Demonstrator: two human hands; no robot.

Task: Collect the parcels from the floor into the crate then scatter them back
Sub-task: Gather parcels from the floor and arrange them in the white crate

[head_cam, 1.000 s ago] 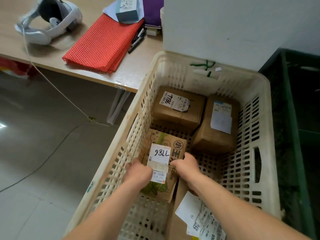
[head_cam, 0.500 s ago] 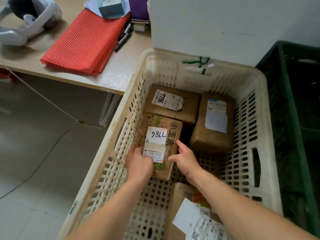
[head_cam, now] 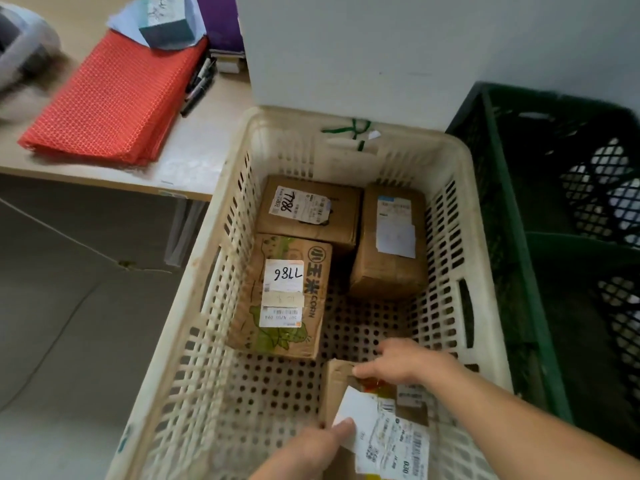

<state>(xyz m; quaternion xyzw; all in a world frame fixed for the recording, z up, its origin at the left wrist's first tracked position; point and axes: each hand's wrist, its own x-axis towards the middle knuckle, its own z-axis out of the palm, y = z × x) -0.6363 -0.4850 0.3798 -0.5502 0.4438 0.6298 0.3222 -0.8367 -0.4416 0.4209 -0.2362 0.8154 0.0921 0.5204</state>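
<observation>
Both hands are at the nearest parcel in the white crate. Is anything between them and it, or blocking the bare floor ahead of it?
Nothing visible does. The left hand and the right hand both grip the near parcel directly. The crate floor ahead of it lies bare up to the corn box.

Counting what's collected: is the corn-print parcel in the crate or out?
In: the corn-print parcel lies flat on the crate floor.

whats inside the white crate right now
Four cardboard parcels: the corn-printed parcel, the far-left parcel behind it, the taller parcel far right, and the nearest parcel, gripped by the left hand and right hand. The arms hide part of the crate floor.
</observation>
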